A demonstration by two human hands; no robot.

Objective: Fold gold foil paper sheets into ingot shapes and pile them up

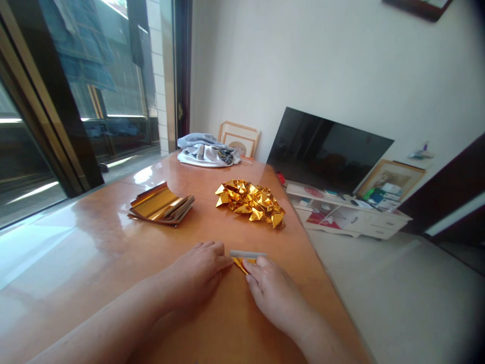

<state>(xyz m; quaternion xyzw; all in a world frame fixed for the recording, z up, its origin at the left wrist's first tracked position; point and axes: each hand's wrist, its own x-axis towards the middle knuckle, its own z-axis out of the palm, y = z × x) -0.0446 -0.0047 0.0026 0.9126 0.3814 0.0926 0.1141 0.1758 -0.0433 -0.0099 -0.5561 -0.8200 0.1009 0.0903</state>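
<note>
A small sheet of gold foil paper (243, 261) lies flat on the wooden table (113, 242) near its front edge, with a grey strip showing along its far side. My left hand (197, 275) rests palm down with its fingertips pressing the paper's left side. My right hand (275, 296) presses the paper's right side with thumb and fingers. Both hands partly cover the sheet. Beyond it sits a heap of folded gold foil pieces (250, 201). To the left lies a stack of flat gold foil sheets (162, 205).
A bundle of grey and white cloth (207, 150) lies at the table's far end. Picture frames (239, 137) lean on the wall. A dark television (328, 151) stands on a low white cabinet (348, 215) at right. Glass doors (56, 116) run along the left.
</note>
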